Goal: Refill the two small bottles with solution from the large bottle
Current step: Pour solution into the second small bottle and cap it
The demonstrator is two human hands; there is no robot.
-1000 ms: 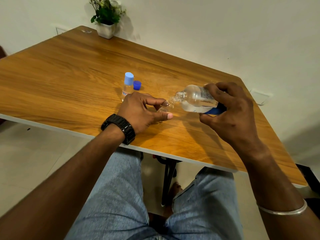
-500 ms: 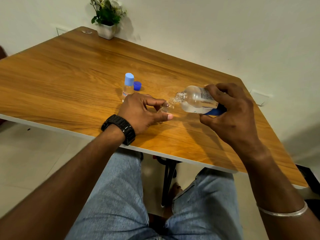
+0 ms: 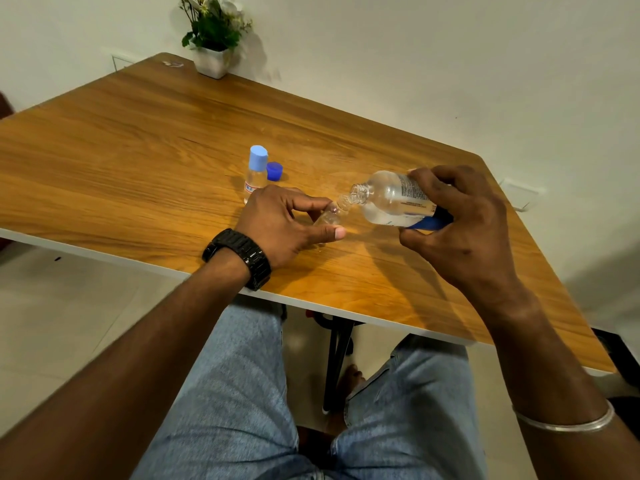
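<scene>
My right hand (image 3: 460, 223) grips the large clear bottle (image 3: 391, 199), tipped on its side with its open neck pointing left and clear liquid pooled inside. The neck meets the mouth of an uncapped small clear bottle (image 3: 332, 214), tilted and pinched between the thumb and fingers of my left hand (image 3: 280, 223) just above the wooden table (image 3: 138, 161). A second small bottle (image 3: 255, 173) with a light blue cap stands upright behind my left hand. A loose dark blue cap (image 3: 274, 171) lies right beside it.
A white pot with a flowering plant (image 3: 213, 39) stands at the table's far corner by the wall. The table's white front edge runs just behind my wrists, with my knees in jeans below it. A small clear object (image 3: 172, 63) lies near the pot.
The two hands and both held bottles stay almost still, neck to neck. Only the camera view has shifted slightly.
</scene>
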